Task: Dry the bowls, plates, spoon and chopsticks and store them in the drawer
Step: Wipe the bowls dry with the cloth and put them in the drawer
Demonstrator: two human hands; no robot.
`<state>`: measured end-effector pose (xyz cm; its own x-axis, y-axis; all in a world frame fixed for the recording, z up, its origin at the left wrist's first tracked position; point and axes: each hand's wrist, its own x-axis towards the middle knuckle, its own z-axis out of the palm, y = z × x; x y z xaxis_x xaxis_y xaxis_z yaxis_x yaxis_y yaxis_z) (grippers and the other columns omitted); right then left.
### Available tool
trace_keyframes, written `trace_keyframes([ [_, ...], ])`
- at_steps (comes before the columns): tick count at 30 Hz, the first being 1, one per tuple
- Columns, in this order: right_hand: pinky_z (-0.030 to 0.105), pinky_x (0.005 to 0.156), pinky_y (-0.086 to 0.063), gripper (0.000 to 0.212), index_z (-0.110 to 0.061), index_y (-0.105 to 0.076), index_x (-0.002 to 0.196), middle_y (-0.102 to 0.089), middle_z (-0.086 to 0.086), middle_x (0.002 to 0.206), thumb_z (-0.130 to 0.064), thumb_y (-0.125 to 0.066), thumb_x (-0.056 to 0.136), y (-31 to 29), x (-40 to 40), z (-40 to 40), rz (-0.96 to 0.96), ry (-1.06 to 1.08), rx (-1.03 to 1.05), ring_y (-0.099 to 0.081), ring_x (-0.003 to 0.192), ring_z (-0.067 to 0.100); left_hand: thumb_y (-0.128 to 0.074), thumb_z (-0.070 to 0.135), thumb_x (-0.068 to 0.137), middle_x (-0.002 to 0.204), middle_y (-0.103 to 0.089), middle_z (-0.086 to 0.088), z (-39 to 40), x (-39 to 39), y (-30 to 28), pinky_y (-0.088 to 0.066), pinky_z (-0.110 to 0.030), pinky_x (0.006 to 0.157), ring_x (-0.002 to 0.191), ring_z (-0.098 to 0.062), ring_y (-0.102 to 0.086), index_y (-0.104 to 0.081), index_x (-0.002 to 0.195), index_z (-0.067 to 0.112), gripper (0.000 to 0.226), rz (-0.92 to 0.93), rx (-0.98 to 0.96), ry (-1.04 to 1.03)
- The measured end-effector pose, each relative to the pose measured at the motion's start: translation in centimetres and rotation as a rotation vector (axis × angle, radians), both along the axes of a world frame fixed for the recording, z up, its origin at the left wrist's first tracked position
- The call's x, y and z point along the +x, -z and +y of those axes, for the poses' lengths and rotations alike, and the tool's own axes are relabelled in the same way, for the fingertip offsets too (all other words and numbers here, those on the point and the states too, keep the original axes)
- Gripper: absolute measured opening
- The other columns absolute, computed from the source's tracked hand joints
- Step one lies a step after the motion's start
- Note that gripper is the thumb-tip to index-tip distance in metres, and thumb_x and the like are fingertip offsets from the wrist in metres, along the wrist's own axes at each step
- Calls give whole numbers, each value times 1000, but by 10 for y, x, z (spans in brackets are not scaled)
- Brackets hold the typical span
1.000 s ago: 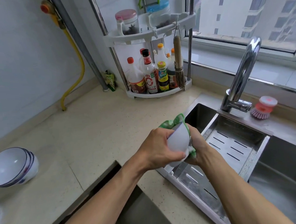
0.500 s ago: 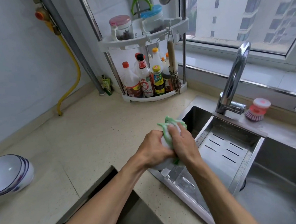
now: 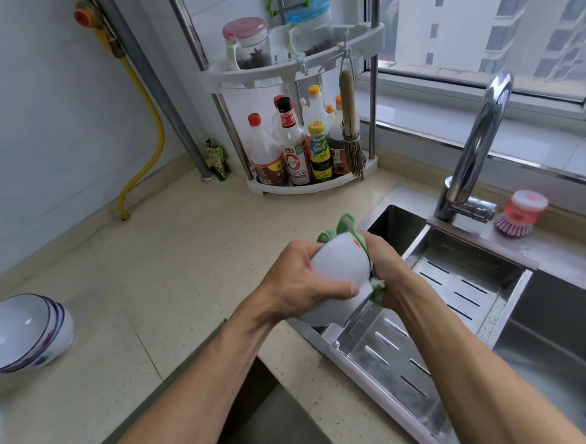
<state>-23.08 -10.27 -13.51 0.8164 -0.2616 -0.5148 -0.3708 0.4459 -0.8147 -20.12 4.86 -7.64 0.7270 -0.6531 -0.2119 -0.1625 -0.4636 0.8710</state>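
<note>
My left hand [image 3: 297,283] grips a white bowl [image 3: 338,263] from outside, its base turned toward me, above the counter's edge by the sink. My right hand [image 3: 387,267] presses a green cloth [image 3: 341,227] against the bowl's far side; most of the cloth is hidden behind the bowl. A stack of white bowls with blue rims [image 3: 20,333] lies tilted on its side on the counter at the far left. An open dark drawer gap [image 3: 261,405] shows below my forearms. No plates, spoon or chopsticks are visible.
A steel drain tray [image 3: 444,301] sits over the sink [image 3: 566,342] to the right, with the tap [image 3: 476,149] and a pink dish brush [image 3: 521,213] behind. A corner rack [image 3: 296,70] with sauce bottles and jars stands at the back. A yellow hose [image 3: 145,128] runs down the wall.
The bowl has turned in my hands, so its white outside faces me again. My right hand has slid with the cloth from over the bowl to its far side.
</note>
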Motion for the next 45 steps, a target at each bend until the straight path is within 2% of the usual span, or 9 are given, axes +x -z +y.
trace_keyframes([
  [8, 37, 67, -43, 35, -10, -61, 88, -60, 5, 81, -27, -36, 106, -11, -12, 33, -224, 10, -664, -55, 74, 19, -89, 16, 48, 90, -74, -18, -8, 1, 22, -58, -38, 64, 72, -29, -70, -72, 90, 2, 48, 385, -402, -677],
  [13, 37, 68, -42, 41, -14, -51, 75, -58, 6, 81, -37, -36, 106, 2, -4, 18, -91, 92, -453, -54, 77, 26, -86, 3, 69, 87, -75, -8, -15, -10, 26, -60, -41, 64, 72, -27, -70, -72, 87, 12, 25, 356, -425, -716],
  [17, 42, 82, -51, 43, -15, -62, 113, -66, 10, 105, -42, -29, 107, 13, -12, 32, -194, -8, -634, -62, 95, 27, -83, 7, 74, 88, -73, -9, -14, -3, 27, -59, -39, 66, 75, -29, -69, -66, 88, 13, 24, 381, -478, -868],
  [27, 40, 84, -51, 31, -26, -62, 111, -66, -2, 100, -37, -33, 108, 1, -7, 39, -353, -64, -644, -61, 90, 12, -87, 19, 54, 97, -76, -16, 11, 1, 20, -60, -53, 79, 88, -36, -72, -72, 97, 4, 48, 377, -439, -744],
  [30, 40, 79, -51, 32, -22, -67, 111, -68, -1, 96, -35, -39, 107, -15, -2, 55, -485, -261, -690, -63, 89, 17, -88, 6, 67, 92, -76, -16, 36, -3, 18, -59, -42, 75, 83, -31, -72, -75, 90, 6, 27, 339, -353, -578],
  [34, 37, 73, -52, 41, -5, -68, 102, -71, 11, 91, -35, -41, 105, -25, 13, 67, -384, -377, -476, -66, 81, 27, -89, 7, 67, 96, -76, -11, 72, -6, 8, -60, -42, 73, 89, -31, -73, -74, 96, 6, 33, 225, -258, -526],
  [38, 21, 40, -34, 40, -13, -58, 70, -53, 2, 55, -26, -40, 103, -24, 9, 109, -107, -324, -314, -45, 40, 13, -89, 29, 45, 102, -76, -10, 119, -18, -7, -61, -43, 75, 92, -29, -72, -74, 100, 11, 60, 281, -441, -690],
  [41, 29, 50, -47, 40, -16, -65, 80, -64, 5, 67, -32, -39, 105, -19, -1, 170, -181, -195, -88, -60, 54, 15, -88, 28, 50, 107, -74, -11, 155, -32, -13, -60, -52, 82, 97, -33, -71, -70, 108, 12, 63, 335, -704, -977],
  [45, 49, 97, -54, 51, -24, -62, 131, -71, 4, 121, -56, -41, 98, -20, -35, 278, -232, -172, 88, -68, 111, 21, -82, 11, 76, 96, -71, -6, 212, -54, -12, -58, -53, 84, 93, -32, -69, -65, 94, 18, 25, 290, -817, -1368],
])
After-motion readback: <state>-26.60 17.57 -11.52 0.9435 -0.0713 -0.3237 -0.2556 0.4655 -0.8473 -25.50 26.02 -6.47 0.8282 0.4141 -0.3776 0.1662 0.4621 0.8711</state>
